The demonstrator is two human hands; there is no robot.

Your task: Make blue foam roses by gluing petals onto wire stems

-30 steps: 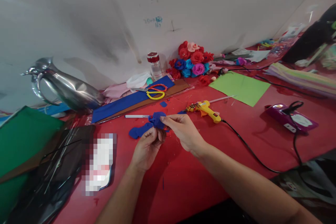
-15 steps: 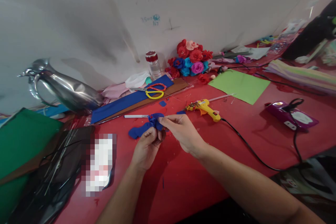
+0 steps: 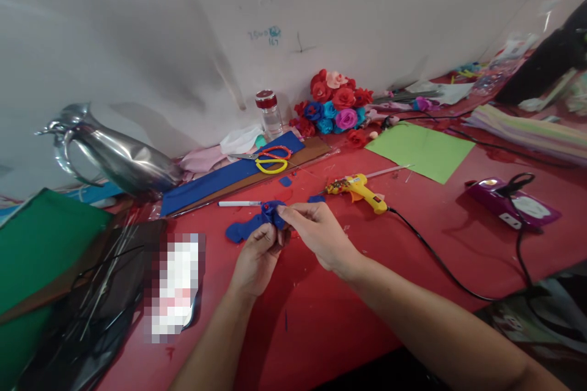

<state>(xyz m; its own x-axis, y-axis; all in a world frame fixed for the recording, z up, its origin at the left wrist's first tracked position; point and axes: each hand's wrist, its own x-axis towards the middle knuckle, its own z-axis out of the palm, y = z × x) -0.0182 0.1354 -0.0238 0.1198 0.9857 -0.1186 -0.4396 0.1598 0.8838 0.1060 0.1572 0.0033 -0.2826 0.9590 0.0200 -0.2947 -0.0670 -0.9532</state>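
Blue craft rose (image 3: 269, 214) over bench (image 3: 321, 317)
L hand (image 3: 257, 255) pinches near side, R hand (image 3: 323, 237) pinches right edge; glue gun (image 3: 359, 192) w/ cord (image 3: 424, 252) to right.

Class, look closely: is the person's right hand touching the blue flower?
Touching. In the head view, the right hand pinches the blue flower by its edge, with no gap showing between them.

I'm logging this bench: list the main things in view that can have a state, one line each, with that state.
Blue piece, partly gathered, one end trailing
Left hand, gripping the blue piece
Right hand, pinching its edge
Scissors, lying down, blade opening unclear
Glue gun, on its side, stick protruding
Jar, upright, lid on
Light green sheet, lying flat
Purple box, black plug apparently in
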